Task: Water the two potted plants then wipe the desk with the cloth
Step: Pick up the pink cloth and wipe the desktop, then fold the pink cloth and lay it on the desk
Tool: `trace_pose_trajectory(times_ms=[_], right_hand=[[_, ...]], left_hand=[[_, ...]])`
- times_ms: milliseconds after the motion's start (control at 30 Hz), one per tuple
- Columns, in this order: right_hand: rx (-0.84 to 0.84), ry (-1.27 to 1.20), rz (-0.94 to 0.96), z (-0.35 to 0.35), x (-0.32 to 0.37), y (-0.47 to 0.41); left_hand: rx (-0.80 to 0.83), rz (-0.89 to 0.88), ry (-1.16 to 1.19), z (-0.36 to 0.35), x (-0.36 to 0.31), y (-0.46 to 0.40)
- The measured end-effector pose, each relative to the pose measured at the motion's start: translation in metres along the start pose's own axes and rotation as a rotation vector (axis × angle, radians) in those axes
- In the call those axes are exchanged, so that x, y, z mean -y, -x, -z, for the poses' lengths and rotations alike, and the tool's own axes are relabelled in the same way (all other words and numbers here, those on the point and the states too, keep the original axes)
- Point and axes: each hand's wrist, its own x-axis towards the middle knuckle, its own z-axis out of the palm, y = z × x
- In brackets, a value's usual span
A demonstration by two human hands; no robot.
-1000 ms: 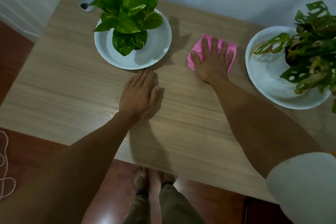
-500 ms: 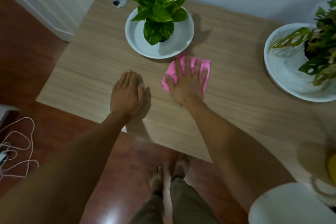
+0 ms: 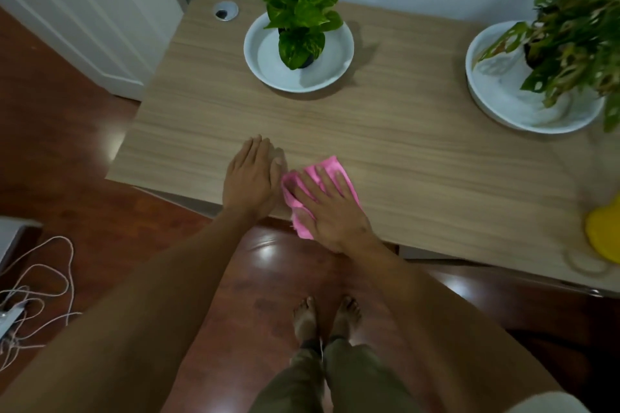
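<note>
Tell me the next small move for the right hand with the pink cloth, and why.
Probably push the cloth forward and rightward over the bare wood. The right hand presses it flat at the desk's near edge, part overhanging, beside the left hand resting flat; the stretch toward the right plant's dish looks unwiped.

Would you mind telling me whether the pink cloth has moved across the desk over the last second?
Yes. The pink cloth, under the right hand, has come from beside the left plant's white saucer toward the desk's near edge.
</note>
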Motion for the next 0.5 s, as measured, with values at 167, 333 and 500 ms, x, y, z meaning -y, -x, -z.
trace_pose_trajectory(times_ms=[167,333,500], right_hand=[[0.033,-0.184,-0.038,0.009,-0.022,0.054],[0.232,-1.489,-0.687,0.072,-0.019,0.051],[0.129,-2.136,-0.859,0.122,-0.039,0.053]], left_hand=[[0.006,-0.018,0.108,0.003,-0.013,0.005],[0.1,0.069,0.399,0.017,-0.033,0.004],[0.347,0.3,0.881,0.038,-0.069,-0.007]])
